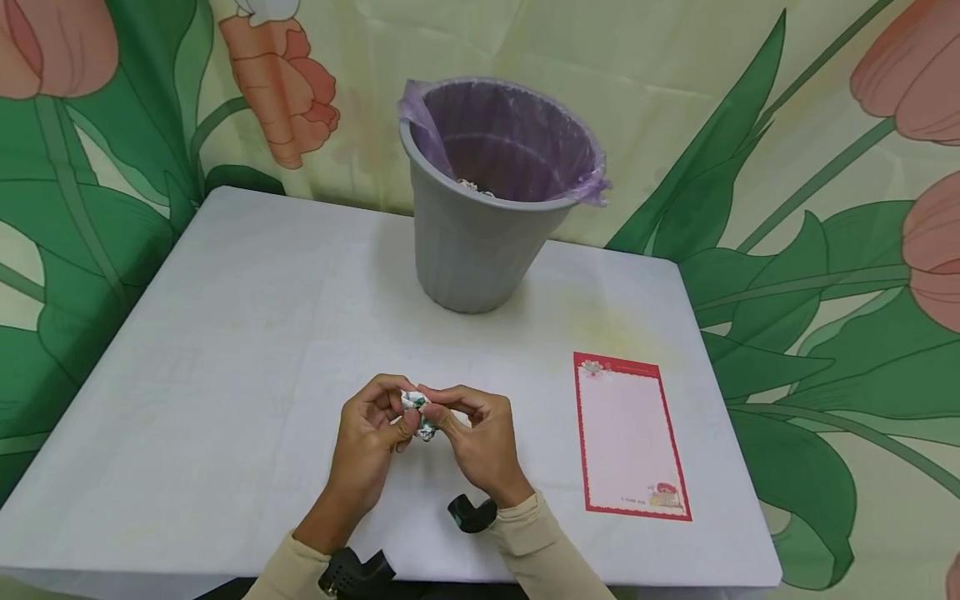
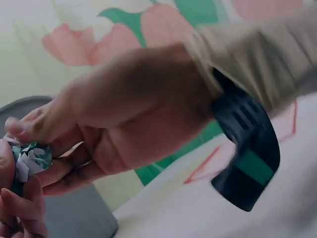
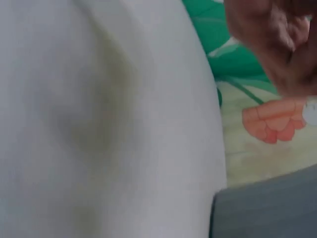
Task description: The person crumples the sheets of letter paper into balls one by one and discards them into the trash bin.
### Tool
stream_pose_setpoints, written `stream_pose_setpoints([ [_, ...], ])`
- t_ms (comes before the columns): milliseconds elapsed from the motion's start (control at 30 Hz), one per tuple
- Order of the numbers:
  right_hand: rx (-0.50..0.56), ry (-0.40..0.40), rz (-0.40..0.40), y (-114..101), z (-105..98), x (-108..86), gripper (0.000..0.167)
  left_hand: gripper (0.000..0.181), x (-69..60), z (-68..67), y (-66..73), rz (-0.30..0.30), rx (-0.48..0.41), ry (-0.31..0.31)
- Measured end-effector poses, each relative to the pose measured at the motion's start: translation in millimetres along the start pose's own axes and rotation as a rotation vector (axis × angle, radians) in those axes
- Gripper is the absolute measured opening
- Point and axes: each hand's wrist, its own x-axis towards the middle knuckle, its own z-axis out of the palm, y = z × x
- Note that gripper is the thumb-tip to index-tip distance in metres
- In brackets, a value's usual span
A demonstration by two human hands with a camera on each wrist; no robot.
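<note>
Two hands work at one object, as I view them remotely: the left hand [image 1: 363, 442] and right hand [image 1: 483, 433] jointly pinch the crumpled wad [image 1: 414, 400], its visible long axis roughly eleven-to-five o'clock. From it I place the grey bin [image 1: 480, 250] toward one o'clock across the worktop [image 1: 225, 375], the right hand nearer.

Head view downward, wrist views close, bin [image 1: 480, 258] shared

Crumpled paper [image 2: 30, 159]: white, patched green. Bin [image 1: 476, 250] grey; liner [image 1: 517, 154] purple. Worktop [image 1: 225, 333] white, faintly yellowed in places. Sheet [image 1: 626, 442] pale pink, red-bordered. Backdrop [image 1: 525, 37] cream, printed pink tulips [image 1: 926, 75], green leaves [image 1: 697, 183]. Sleeves [image 1: 551, 542] beige.
</note>
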Motion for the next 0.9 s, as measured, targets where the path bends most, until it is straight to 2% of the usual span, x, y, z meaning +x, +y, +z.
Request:
stream_pose_setpoints([
  [100,-0.078,-0.109,-0.079,3.3,-6.9,0.9,0.045,0.019,0.9,-5.8,1.3,-0.112,-0.102,-0.046],
  [167,-0.13,-0.143,-0.164,7.2,-10.6,3.0,0.055,0.018,2.0,-8.5,1.6,-0.167,-0.14,-0.072],
  [300,-0.213,-0.114,-0.37,14.5,-12.2,8.0,0.062,0.019,2.4,-10.0,0.1,-0.243,-0.168,-0.127],
  [400,-0.21,-0.085,-0.455,15.7,-8.8,8.7,0.062,0.021,1.4,-8.8,-2.2,-0.254,-0.199,-0.165],
  [533,-0.162,-0.027,-0.471,14.6,0.8,6.5,0.049,0.024,-0.1,-5.3,-4.6,-0.22,-0.236,-0.161],
  [733,-0.093,0.134,-0.434,17.9,17.4,2.3,0.028,0.034,-2.7,3.5,-5.0,-0.189,-0.247,-0.089],
  [833,-0.068,0.209,-0.422,19.3,23.2,0.7,0.024,0.036,-2.8,8.6,-4.2,-0.162,-0.22,-0.054],
  [900,-0.051,0.24,-0.414,18.6,24.7,0.3,0.024,0.033,-2.1,11.1,-2.9,-0.124,-0.162,-0.032],
])
